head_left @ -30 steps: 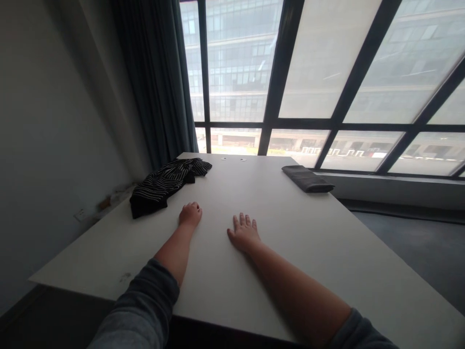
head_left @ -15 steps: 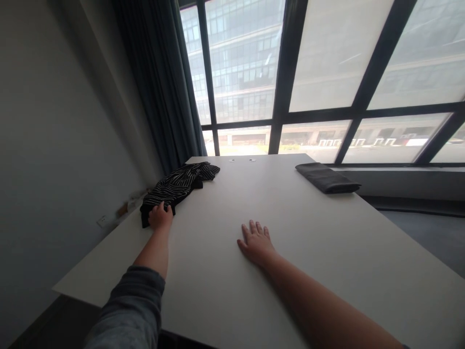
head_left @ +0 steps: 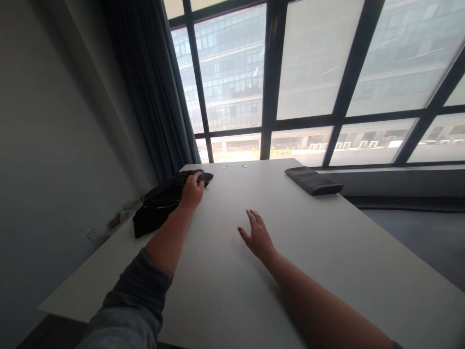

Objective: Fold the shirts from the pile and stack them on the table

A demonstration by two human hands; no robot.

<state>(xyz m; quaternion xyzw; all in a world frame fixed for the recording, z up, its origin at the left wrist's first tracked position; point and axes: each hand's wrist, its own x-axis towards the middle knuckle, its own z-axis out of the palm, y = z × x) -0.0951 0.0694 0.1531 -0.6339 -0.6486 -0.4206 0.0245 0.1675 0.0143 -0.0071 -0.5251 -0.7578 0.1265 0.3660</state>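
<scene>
A black garment with thin white stripes [head_left: 169, 185] lies crumpled along the left edge of the white table [head_left: 225, 252]. Its near part shows plain black cloth. On its far right end rests my left hand [head_left: 192, 191], fingers curled and closed on the cloth; the fingertips are partly hidden. My right hand [head_left: 258, 237] is over the middle of the table, open, with fingers stretched and thumb apart. It holds nothing, and whether it touches the surface I cannot tell.
A folded dark grey cloth [head_left: 313, 182] lies at the table's far right edge. Two small round fittings [head_left: 244, 166] sit near the far edge. Beyond are a dark curtain [head_left: 150, 97] and large windows. A wall with a socket [head_left: 93, 234] stands to the left.
My left hand has moved away from me and right along the garment, whose near part now shows plain black instead of stripes. My right hand has shifted slightly, its fingers closer together.
</scene>
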